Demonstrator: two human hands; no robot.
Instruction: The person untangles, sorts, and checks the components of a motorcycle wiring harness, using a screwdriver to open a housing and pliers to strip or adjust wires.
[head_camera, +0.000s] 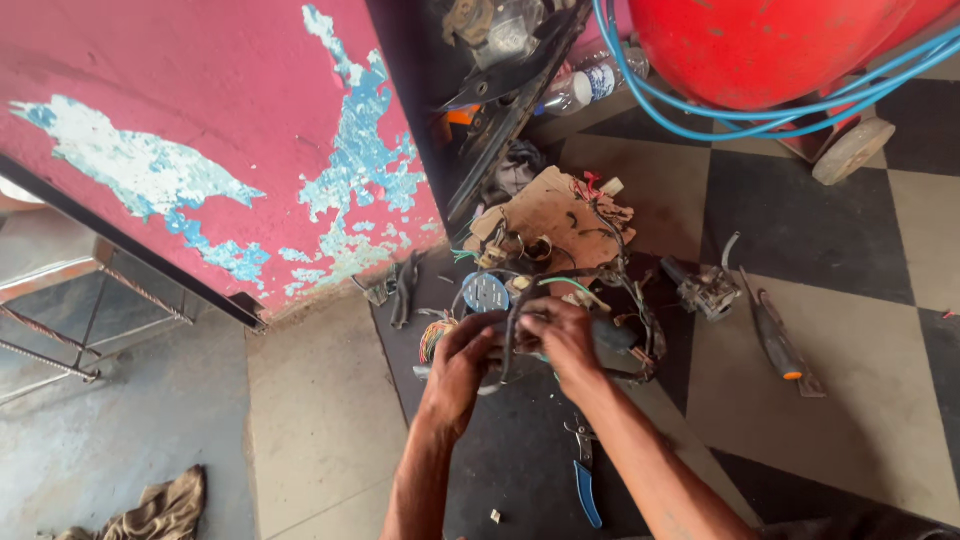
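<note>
My left hand (462, 362) and my right hand (562, 340) both grip a tangled bundle of black and coloured wires (515, 318) low over the checkered floor. The fingers of both hands curl around a thick black part of the bundle. A round blue-grey dial part (486, 292) sits just beyond my left hand, and a fan of coloured wire ends (434, 338) sticks out to its left. More of the wiring trails over a piece of brown cardboard (548, 212) farther back.
Blue-handled pliers (586, 487) lie on the floor near my right forearm. A screwdriver (778, 345) and a small metal part (706, 290) lie to the right. A red tank on wheels (760, 40) with blue hose (700, 125) stands at the back. A peeling pink wall (200, 130) fills the left; a rag (150, 512) lies bottom left.
</note>
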